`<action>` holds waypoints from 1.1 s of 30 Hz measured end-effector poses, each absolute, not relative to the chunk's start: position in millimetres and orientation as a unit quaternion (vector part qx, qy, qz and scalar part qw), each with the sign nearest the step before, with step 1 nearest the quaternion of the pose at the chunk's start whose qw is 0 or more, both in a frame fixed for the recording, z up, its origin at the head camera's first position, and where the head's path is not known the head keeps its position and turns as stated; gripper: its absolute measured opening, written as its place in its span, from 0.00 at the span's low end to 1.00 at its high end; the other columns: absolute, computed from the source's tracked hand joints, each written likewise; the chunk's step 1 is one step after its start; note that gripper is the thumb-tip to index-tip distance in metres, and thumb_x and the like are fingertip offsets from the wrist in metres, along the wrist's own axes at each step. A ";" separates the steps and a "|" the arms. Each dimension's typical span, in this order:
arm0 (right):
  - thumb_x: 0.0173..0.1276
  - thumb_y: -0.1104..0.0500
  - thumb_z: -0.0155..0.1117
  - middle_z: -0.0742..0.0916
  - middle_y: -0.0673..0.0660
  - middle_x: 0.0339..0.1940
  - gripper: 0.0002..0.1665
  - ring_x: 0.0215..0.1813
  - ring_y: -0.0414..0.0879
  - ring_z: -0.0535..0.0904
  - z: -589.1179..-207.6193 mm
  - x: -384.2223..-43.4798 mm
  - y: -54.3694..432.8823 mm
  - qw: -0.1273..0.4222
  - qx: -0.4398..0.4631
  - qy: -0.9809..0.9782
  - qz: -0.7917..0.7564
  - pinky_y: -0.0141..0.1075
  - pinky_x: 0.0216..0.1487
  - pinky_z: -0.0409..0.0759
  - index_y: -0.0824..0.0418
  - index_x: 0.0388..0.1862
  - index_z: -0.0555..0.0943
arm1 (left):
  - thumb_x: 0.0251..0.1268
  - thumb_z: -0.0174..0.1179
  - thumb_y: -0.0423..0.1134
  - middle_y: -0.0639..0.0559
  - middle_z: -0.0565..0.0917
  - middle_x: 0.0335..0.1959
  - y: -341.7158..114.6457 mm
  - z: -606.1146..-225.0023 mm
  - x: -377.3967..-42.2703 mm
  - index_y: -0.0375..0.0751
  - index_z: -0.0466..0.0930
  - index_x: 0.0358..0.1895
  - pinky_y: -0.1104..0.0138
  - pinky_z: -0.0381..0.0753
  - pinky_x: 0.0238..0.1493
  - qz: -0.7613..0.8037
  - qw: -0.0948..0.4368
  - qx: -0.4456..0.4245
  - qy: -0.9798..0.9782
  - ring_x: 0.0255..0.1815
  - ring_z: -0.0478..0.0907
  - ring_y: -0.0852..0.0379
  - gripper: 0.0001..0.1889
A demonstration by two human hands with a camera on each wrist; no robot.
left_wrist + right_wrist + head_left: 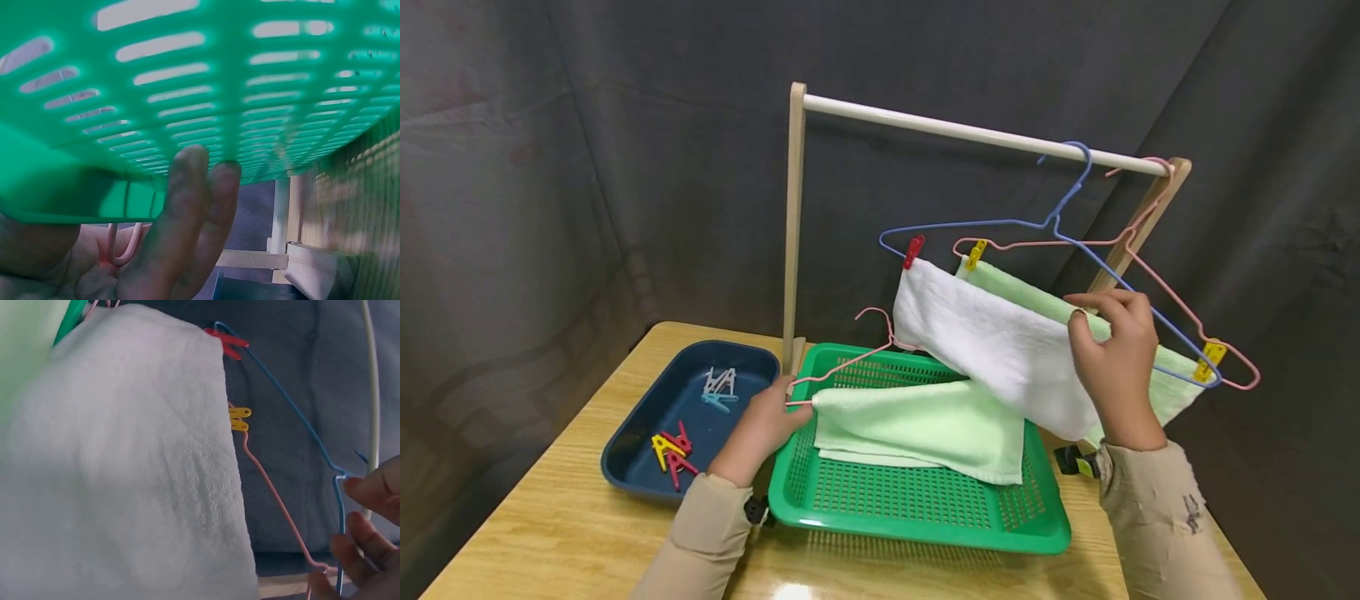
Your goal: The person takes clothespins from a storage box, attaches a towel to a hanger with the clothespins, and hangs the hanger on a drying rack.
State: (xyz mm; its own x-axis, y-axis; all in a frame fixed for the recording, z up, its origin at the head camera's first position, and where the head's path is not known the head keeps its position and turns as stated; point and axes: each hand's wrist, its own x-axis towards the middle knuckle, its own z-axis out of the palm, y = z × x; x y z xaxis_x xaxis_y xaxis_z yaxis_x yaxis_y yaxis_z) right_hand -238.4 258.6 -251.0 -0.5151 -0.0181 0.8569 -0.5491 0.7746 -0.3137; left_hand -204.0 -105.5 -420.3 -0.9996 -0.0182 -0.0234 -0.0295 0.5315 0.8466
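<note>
My left hand point(766, 421) grips the end of a pink hanger point(850, 364) at the left rim of the green basket point(925, 537). Its fingers lie along the basket's outside in the left wrist view. A pale green towel point(917, 425) lies on this hanger's lower part, over the basket. My right hand point(1116, 354) is raised before the hanging towels, thumb and index fingertips apart and nothing pinched between them. A white towel point(992, 329) hangs from the blue hanger point(970, 225), with a red clothespin point(913, 250) at its left corner. Behind it, another green towel point(1022, 287) hangs from a second pink hanger point(1165, 292).
The wooden rack's white rod point(925, 123) carries both hung hangers towards its right post. Yellow clothespins point(976, 253) sit on the hung laundry. A dark blue tub point(692, 358) at left holds several loose clothespins point(675, 462). A grey curtain point(662, 167) stands behind the table point(550, 508).
</note>
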 end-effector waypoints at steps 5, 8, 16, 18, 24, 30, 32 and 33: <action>0.68 0.69 0.59 0.75 0.37 0.43 0.12 0.46 0.30 0.69 -260.3 -222.4 267.5 0.393 0.113 -0.846 0.342 0.24 0.49 0.70 0.70 0.43 0.88 | 0.71 0.60 0.38 0.25 0.75 0.62 -105.6 -420.9 -204.4 0.24 0.60 0.73 0.41 0.77 0.58 0.486 0.007 -0.012 0.874 0.62 0.75 0.30 0.34; 0.70 0.65 0.60 0.75 0.37 0.44 0.13 0.46 0.32 0.71 -264.1 -211.3 273.1 0.345 0.073 -0.859 0.370 0.21 0.47 0.73 0.69 0.47 0.87 | 0.71 0.60 0.38 0.25 0.75 0.62 -105.1 -420.5 -204.7 0.24 0.60 0.73 0.41 0.77 0.58 0.485 0.008 -0.012 0.874 0.62 0.75 0.30 0.34; 0.74 0.62 0.62 0.78 0.39 0.46 0.14 0.47 0.33 0.75 -275.4 -187.6 286.0 0.271 0.032 -0.873 0.404 0.19 0.46 0.73 0.68 0.54 0.85 | 0.70 0.60 0.38 0.25 0.76 0.62 -104.5 -420.0 -204.9 0.24 0.61 0.72 0.42 0.77 0.57 0.482 0.005 -0.015 0.876 0.61 0.76 0.31 0.33; 0.74 0.63 0.62 0.79 0.38 0.46 0.15 0.47 0.33 0.76 -278.9 -183.2 288.3 0.257 0.038 -0.872 0.415 0.19 0.46 0.72 0.68 0.55 0.84 | 0.70 0.60 0.38 0.25 0.76 0.62 -104.7 -420.0 -204.4 0.24 0.61 0.72 0.43 0.78 0.56 0.482 0.006 -0.017 0.876 0.60 0.76 0.32 0.33; 0.75 0.64 0.61 0.81 0.36 0.49 0.14 0.45 0.32 0.78 -292.6 -175.5 297.3 0.214 0.072 -0.862 0.454 0.20 0.46 0.74 0.64 0.57 0.83 | 0.70 0.60 0.38 0.25 0.75 0.62 -105.3 -420.8 -205.1 0.25 0.60 0.73 0.42 0.78 0.57 0.484 0.009 -0.019 0.875 0.60 0.76 0.31 0.34; 0.76 0.66 0.58 0.83 0.41 0.54 0.15 0.47 0.33 0.80 -310.6 -178.6 312.9 0.131 0.140 -0.827 0.529 0.24 0.44 0.81 0.62 0.59 0.81 | 0.71 0.60 0.38 0.25 0.76 0.62 -105.1 -421.6 -205.4 0.25 0.60 0.73 0.42 0.78 0.56 0.484 0.009 -0.017 0.875 0.61 0.76 0.31 0.33; 0.78 0.65 0.57 0.81 0.41 0.54 0.17 0.49 0.32 0.79 -315.9 -179.9 317.1 0.103 0.143 -0.844 0.507 0.26 0.44 0.82 0.63 0.63 0.78 | 0.71 0.60 0.38 0.25 0.76 0.62 -104.8 -421.2 -205.3 0.25 0.61 0.73 0.42 0.78 0.56 0.484 0.008 -0.016 0.875 0.61 0.76 0.31 0.33; 0.79 0.65 0.56 0.80 0.41 0.55 0.18 0.50 0.32 0.79 -318.2 -180.2 318.7 0.088 0.143 -0.852 0.496 0.27 0.44 0.82 0.64 0.65 0.76 | 0.71 0.60 0.38 0.26 0.76 0.62 -104.7 -421.4 -205.7 0.25 0.60 0.73 0.42 0.78 0.56 0.484 0.008 -0.016 0.875 0.61 0.76 0.31 0.33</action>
State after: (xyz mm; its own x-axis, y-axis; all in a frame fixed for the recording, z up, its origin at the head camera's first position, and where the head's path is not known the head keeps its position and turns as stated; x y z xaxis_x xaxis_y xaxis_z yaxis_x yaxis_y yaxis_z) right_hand -180.2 318.7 -318.2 -0.9435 -0.1563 0.2921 -0.3312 0.4664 -0.8203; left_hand -205.7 -104.7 -421.4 -0.9994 -0.0193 -0.0292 -0.0350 0.5313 0.8465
